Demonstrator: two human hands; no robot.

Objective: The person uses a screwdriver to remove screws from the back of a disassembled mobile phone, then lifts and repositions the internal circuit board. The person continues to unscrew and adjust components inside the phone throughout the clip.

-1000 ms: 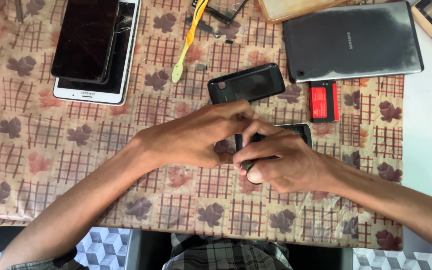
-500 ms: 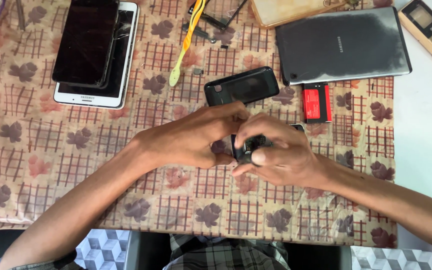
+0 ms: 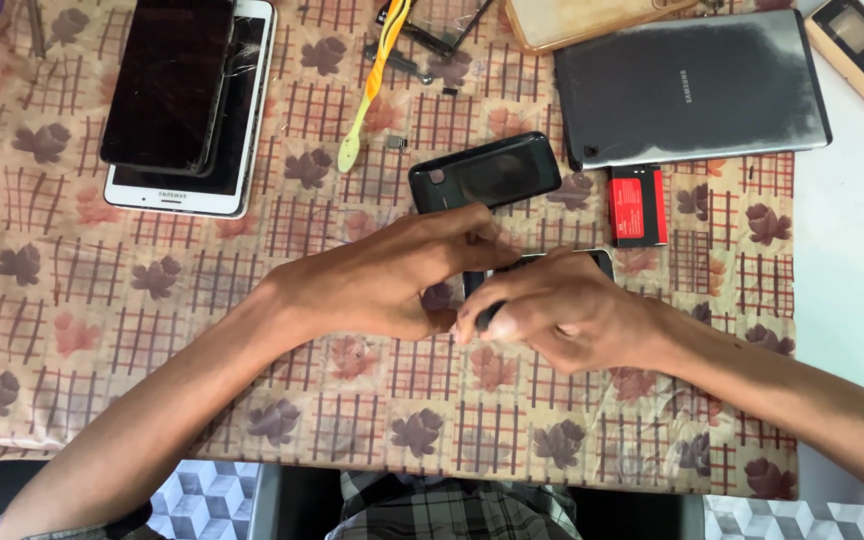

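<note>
Hands: left hand (image 3: 382, 280), right hand (image 3: 562, 310) grip dark phone (image 3: 592, 260).

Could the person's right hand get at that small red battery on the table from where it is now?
Probably yes. The red battery lies bare on the tablecloth, just beyond the right hand, with nothing between them. But that hand is gripping a dark phone together with the left hand.

A worktop (image 3: 102, 330) fills most of the view, covered by a tan cloth printed with brown leaves and red-brown grid squares. Along the right edge a bare white surface (image 3: 852, 230) shows beside the cloth. Below the near edge lies a floor (image 3: 202, 505) of grey-and-white cube-pattern tiles. Light is soft and even.
</note>
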